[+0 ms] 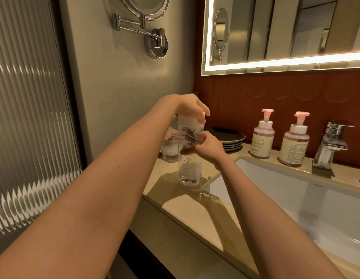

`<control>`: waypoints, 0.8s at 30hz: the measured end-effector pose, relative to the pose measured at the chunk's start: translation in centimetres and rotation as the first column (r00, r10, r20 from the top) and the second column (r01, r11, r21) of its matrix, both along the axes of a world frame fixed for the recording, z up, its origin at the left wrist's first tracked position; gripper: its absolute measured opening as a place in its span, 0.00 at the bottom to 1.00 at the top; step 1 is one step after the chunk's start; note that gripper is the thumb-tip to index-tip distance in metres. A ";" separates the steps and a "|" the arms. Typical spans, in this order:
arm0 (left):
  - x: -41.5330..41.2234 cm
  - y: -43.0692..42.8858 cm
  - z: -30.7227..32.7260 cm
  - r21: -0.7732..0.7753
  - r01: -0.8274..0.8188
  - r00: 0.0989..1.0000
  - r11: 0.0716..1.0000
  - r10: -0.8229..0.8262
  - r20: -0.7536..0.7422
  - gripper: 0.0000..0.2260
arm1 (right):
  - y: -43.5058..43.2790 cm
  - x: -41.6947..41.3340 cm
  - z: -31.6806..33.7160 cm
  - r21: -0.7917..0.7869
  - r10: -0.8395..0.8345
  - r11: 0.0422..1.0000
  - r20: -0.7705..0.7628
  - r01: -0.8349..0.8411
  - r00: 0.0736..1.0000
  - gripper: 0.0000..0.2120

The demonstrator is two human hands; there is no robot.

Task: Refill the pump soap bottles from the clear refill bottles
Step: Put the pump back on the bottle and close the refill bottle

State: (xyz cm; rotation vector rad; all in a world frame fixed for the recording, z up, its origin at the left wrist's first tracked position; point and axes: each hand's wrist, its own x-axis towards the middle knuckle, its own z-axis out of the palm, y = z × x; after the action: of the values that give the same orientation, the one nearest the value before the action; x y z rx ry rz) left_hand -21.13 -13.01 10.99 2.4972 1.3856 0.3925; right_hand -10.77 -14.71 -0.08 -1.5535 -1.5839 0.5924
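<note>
bathroom counter [187, 210]: near its left end by the sink [296, 190], left hand [192, 109] pinches a nearly empty refill bottle's [190, 158] cap, right hand [210, 148] pinching its side; both pump bottles [262, 137] along the back edge look full, capped.

Pump bottles [280, 137] behind sink [276, 190], left of faucet [332, 146]

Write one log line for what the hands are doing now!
left hand: on cap | right hand: gripping clear refill bottle | bottle: upright on counter
</note>
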 end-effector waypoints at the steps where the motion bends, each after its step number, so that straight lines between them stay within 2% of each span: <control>1: 0.1 0.1 0.0 0.004 0.018 1.000 1.000 -0.018 -0.006 0.16 | 0.2 0.0 0.0 -0.007 0.006 1.000 -0.003 -0.006 1.000 0.36; 5: 0.2 0.7 -0.5 0.040 0.076 0.997 0.996 -0.077 0.018 0.16 | 1.1 0.5 -0.3 0.005 -0.037 0.999 0.002 0.037 0.999 0.39; 7: 0.6 1.2 -1.3 0.085 0.091 0.994 0.992 -0.097 0.060 0.18 | 1.8 0.8 -0.7 0.031 -0.119 0.992 -0.002 0.119 0.993 0.37; 9: 1.5 1.9 -2.1 0.141 0.072 0.994 0.987 -0.083 0.074 0.20 | 2.8 1.2 -1.2 0.064 -0.221 0.974 0.056 0.218 0.974 0.35; 11: 2.5 2.9 -2.3 0.226 0.003 1.000 0.974 -0.005 0.010 0.21 | 4.0 1.5 -1.5 0.074 -0.291 0.956 0.126 0.283 0.948 0.38; 13: 3.3 4.0 -2.0 0.303 -0.023 0.991 0.953 0.062 -0.120 0.22 | 5.6 1.8 -1.5 0.053 -0.310 0.951 0.111 0.306 0.944 0.39; 16: 4.2 5.6 -1.7 0.359 -0.001 0.968 0.933 0.091 -0.234 0.22 | 8.3 2.1 -1.8 0.041 -0.361 0.933 0.068 0.359 0.930 0.32; 24: 5.2 11.1 -2.7 0.486 -0.025 0.932 0.874 0.197 -0.306 0.25 | 15.2 2.3 -3.1 0.064 -0.402 0.915 0.063 0.399 0.913 0.26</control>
State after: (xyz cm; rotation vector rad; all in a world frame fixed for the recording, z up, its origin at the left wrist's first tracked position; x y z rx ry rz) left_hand -15.94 -1.92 8.25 3.0075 1.7552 0.3617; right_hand -8.50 0.53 -3.16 -1.8137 -1.2656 0.2666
